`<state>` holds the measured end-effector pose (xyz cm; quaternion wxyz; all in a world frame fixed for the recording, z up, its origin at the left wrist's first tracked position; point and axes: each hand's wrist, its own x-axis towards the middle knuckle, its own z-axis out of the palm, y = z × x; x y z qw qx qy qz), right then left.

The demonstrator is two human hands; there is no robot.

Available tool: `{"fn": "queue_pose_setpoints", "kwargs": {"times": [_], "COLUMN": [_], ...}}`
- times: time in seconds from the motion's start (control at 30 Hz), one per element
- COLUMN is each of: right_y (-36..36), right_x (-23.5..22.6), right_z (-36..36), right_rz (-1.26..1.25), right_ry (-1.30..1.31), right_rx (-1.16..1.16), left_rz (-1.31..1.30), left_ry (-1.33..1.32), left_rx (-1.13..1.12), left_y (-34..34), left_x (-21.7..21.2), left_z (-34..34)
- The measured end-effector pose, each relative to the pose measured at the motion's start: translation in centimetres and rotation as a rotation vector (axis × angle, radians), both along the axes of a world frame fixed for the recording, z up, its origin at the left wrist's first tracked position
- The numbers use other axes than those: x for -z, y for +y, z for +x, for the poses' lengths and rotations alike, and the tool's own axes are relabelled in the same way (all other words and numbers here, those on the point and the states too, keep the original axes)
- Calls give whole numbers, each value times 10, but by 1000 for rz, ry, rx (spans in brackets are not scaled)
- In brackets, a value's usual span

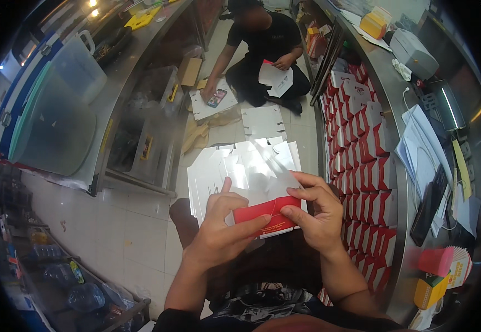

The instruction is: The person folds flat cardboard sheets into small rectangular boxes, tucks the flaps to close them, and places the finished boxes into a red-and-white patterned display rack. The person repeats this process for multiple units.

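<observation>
I hold a flat red and white carton blank [267, 213] in front of me with both hands. My left hand [225, 229] grips its left side, fingers pressed on the red panel. My right hand [313, 213] pinches the right edge of the red panel, thumb and forefinger closed on it. The white flaps of the blank stick up above my fingers. Under it on the floor lies a stack of white flat blanks [207, 174].
Folded red and white boxes [365, 160] are stacked in rows under the steel counter [387, 88] on the right. Another person [265, 50] sits on the floor ahead with white blanks. A steel shelf unit [135, 133] stands to the left.
</observation>
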<state>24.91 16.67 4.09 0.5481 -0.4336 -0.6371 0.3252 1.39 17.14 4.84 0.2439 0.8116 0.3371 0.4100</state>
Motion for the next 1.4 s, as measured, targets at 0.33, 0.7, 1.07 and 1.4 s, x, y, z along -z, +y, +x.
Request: {"fn": "queue_pose_setpoints", "kwargs": {"times": [0.33, 0.7, 1.07, 1.4], "right_y": [2, 7, -3, 2], "right_x": [9, 44, 92, 62], "right_z": [-4, 54, 111, 83], "right_rz": [17, -465, -953, -989], "right_ry": [-33, 595, 914, 494], "right_rx": [-96, 320, -347, -363], "left_rz": [-167, 120, 130, 201], "left_ry": [32, 63, -5, -68], "left_rx": [-155, -170, -144, -93], "left_y": [2, 1, -9, -19], "left_x": [1, 24, 55, 65], "left_z": [-6, -25, -34, -44]}}
